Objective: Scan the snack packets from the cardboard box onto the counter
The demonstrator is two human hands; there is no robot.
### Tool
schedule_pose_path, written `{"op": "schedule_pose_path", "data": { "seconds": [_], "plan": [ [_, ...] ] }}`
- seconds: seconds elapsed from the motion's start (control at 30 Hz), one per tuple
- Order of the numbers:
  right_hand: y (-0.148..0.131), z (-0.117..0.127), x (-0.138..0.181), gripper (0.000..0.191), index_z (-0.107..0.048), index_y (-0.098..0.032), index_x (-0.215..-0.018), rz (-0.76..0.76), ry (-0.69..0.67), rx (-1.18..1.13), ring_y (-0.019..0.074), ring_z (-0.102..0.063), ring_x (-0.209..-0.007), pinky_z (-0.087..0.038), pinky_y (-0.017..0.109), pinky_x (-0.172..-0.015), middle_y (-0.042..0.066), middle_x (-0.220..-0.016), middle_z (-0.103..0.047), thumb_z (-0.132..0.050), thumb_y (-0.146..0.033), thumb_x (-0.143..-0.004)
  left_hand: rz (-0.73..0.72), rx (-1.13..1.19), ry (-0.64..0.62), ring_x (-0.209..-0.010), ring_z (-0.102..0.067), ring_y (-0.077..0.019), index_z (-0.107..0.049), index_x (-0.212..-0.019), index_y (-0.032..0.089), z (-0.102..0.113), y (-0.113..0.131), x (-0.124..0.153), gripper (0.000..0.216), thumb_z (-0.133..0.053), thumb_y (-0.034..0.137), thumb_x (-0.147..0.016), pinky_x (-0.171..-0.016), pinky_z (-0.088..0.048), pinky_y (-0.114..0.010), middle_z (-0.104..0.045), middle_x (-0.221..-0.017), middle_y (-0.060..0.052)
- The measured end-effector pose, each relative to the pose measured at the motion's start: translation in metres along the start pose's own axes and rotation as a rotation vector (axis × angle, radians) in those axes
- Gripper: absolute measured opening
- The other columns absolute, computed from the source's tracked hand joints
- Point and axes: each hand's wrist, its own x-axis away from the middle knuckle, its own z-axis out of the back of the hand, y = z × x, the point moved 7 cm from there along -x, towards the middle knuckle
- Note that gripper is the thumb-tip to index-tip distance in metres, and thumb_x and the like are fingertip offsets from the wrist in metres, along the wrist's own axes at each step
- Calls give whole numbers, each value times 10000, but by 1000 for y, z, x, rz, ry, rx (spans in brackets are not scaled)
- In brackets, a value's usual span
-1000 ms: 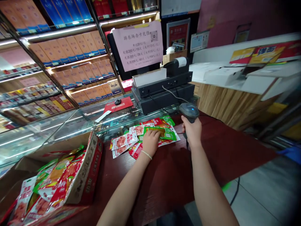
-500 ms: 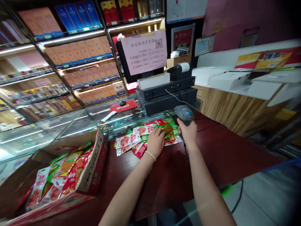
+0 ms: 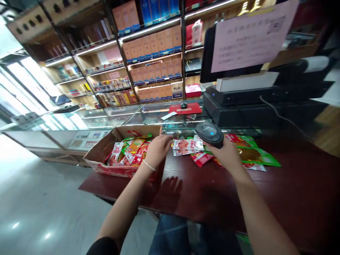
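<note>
Dark red, the desk (image 3: pixel 292 191) is shown in the head view with a box (image 3: pixel 114 169) and, to its right, a loose pile of packets (image 3: pixel 187 144) set on it. A scanner (image 3: pixel 205 130) is held by the right hand (image 3: pixel 227 154), its handle enclosed in the grip above the pile, and a blue light is shown on its top; part of the pile is hidden by it. The left hand (image 3: pixel 158 147) is held at the box's right edge, near the pile's left end, with its fingers bent; whether anything is pinched in that grip cannot be told. Similar packets are heaped inside the box. Beyond, a mouse (image 3: pixel 183 105) is laid on a red mat (image 3: pixel 195 108).
</note>
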Motion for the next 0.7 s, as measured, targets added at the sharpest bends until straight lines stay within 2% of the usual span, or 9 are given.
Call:
{"op": "schedule_pose_path", "data": {
  "seconds": [0.1, 0.17, 0.23, 0.33, 0.47, 0.6, 0.67, 0.7],
  "plan": [
    [-28, -31, 6, 360, -701, -220, -1021, 44, -89, -10, 334, -698, -903, -512, 377, -703, 103, -914, -755, -687, -462, -754, 127, -76, -18, -952, -663, -255, -726, -1058, 233, 45, -55, 19, 237, -613, 275, -855, -910, -478, -344, -731, -1027, -89],
    [-45, -50, 9, 378, -699, -224, -1052, 68, -136, -19, 339, -698, -921, -513, 380, -709, 98, -932, -757, -684, -462, -758, 210, -117, -81, -879, -679, -245, -726, -1028, 227, 62, -89, 31, 225, -626, 287, -836, -838, -494, -319, -740, -971, -84],
    [-60, -66, 12, 407, -696, -224, -1079, 97, -178, -12, 347, -697, -938, -514, 386, -720, 100, -945, -759, -691, -469, -754, 285, -123, -170, -796, -685, -237, -727, -980, 223, 68, -116, 42, 210, -649, 318, -809, -752, -495, -295, -743, -887, -76],
    [-75, -86, 16, 428, -686, -234, -1117, 121, -234, -12, 346, -699, -936, -515, 389, -727, 97, -958, -761, -694, -465, -757, 359, -106, -300, -717, -676, -238, -725, -877, 224, 62, -143, 53, 235, -718, 406, -728, -657, -469, -275, -734, -786, -70],
    [-85, -100, 22, 374, -686, -248, -1096, 141, -269, -19, 333, -698, -942, -519, 382, -735, 78, -951, -763, -684, -428, -769, 379, -98, -385, -616, -623, -209, -691, -734, 234, 47, -156, 54, 316, -803, 483, -575, -581, -416, -255, -694, -688, -44],
    [-85, -101, 26, 396, -670, -263, -1134, 168, -268, 15, 327, -700, -936, -519, 375, -730, 67, -949, -763, -679, -430, -775, 360, -69, -431, -524, -538, -168, -573, -545, 226, 42, -152, 47, 288, -815, 384, -552, -562, -384, -250, -572, -521, 8],
    [-80, -97, 25, 398, -671, -269, -1129, 162, -257, 95, 337, -702, -919, -509, 369, -698, 70, -927, -762, -679, -442, -771, 330, -63, -340, -546, -538, -167, -547, -570, 220, 52, -143, 39, 258, -766, 342, -629, -583, -390, -253, -565, -538, 14],
    [-77, -94, 24, 398, -671, -273, -1126, 157, -250, 133, 342, -703, -911, -502, 364, -682, 72, -914, -761, -676, -452, -771, 322, -55, -240, -573, -552, -171, -557, -627, 218, 61, -137, 34, 215, -727, 336, -686, -601, -400, -256, -580, -573, 12]
  ]
}}
